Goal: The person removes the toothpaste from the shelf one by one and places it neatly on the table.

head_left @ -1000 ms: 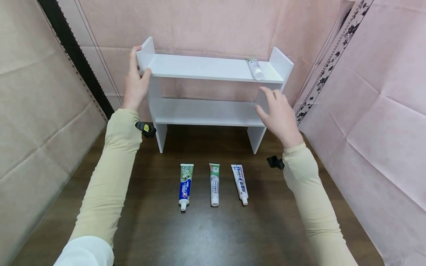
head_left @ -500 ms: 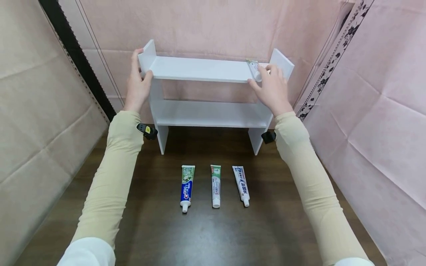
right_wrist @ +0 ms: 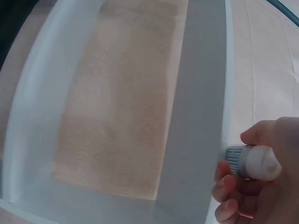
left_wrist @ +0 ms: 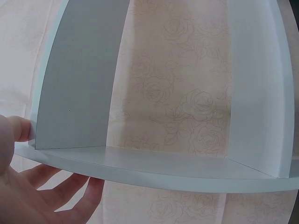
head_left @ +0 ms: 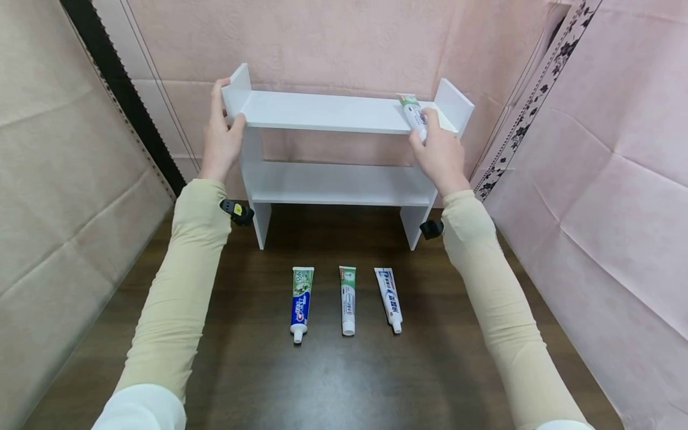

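My right hand [head_left: 443, 156] pinches a white toothpaste tube [head_left: 411, 112] with a green end, at the right end of the white two-tier shelf [head_left: 328, 111]. The tube's capped end juts past the top board's front edge, towards me. In the right wrist view, thumb and fingers wrap the tube near its white cap [right_wrist: 261, 163], beside the board edge. At the other side, my left hand [head_left: 221, 140] grips the shelf's raised left side panel [head_left: 237, 92]. The left wrist view shows its thumb and fingers on either side of that panel [left_wrist: 140, 177].
Three toothpaste tubes lie in a row on the dark wooden table [head_left: 344, 382]: a blue-and-green one [head_left: 301, 301], a green-and-white one [head_left: 347, 301] and a white-and-blue one [head_left: 389, 300]. Pale cloth [head_left: 349, 42] hangs behind the shelf and on both sides.
My right hand has reached up to the top board and taken hold of the tube. The tube has come up and slightly towards me. My left hand stays on the side panel.
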{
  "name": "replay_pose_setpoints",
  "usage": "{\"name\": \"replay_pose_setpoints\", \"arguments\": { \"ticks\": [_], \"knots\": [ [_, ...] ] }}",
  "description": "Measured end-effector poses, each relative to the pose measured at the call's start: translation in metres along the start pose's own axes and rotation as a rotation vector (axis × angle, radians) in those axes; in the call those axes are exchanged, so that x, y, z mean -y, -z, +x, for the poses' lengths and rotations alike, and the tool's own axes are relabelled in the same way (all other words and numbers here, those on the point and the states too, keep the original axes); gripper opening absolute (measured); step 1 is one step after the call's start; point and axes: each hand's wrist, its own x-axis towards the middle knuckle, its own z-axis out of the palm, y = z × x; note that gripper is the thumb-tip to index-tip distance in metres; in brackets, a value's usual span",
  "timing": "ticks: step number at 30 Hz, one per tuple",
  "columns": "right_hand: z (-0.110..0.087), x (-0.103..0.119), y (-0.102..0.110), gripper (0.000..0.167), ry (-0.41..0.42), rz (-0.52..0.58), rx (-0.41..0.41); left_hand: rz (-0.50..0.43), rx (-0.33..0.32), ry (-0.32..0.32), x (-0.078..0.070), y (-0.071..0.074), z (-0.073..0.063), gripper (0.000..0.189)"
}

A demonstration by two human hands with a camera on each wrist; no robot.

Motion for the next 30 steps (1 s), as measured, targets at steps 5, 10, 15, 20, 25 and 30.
{"name": "replay_pose_setpoints", "arguments": {
  "ticks": [5,10,15,20,25,30],
  "knots": [
    [-0.011,-0.007,-0.007,0.051,0.018,0.058,-0.087,-0.005,0.007,0.006,0.0,-0.001,-0.001,0.058],
    [-0.023,-0.012,-0.008,0.046,0.03,0.106,-0.173,-0.017,0.004,0.007,-0.001,0.001,0.0,0.058],
    [-0.036,-0.02,-0.012,0.041,0.062,0.163,-0.247,-0.004,0.007,0.008,-0.001,0.0,0.001,0.058],
    [-0.058,-0.027,-0.015,0.037,0.109,0.238,-0.334,-0.009,0.007,0.008,-0.001,-0.003,-0.001,0.058],
    [-0.081,-0.037,-0.019,0.037,0.151,0.263,-0.391,-0.023,0.008,0.012,0.001,-0.003,-0.001,0.058],
    [-0.099,-0.045,-0.023,0.037,0.2,0.286,-0.408,-0.024,0.006,0.011,0.001,-0.002,0.001,0.058]
  ]
}}
